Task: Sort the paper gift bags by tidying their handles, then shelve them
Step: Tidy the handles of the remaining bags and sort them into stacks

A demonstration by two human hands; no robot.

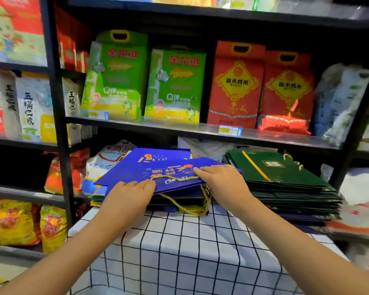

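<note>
The blue bags (158,169) lie under a low shelf (200,129), leaving only a shallow gap above them. A green stack (281,177) crowds their right side; sacks (107,158) block behind and left. In front of them, the checked cloth (190,252) lies open.

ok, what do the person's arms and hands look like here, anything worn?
Both forearms are bare up to the frame edge, with no sleeves showing. The left hand and right hand are bare too: no gloves, rings, watch or wristband visible. Fingers carry no markings.

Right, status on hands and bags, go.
Both hands, left and right, flat on top blue bag. Its gold rope handle lies between them. Green bag stack close alongside.
</note>
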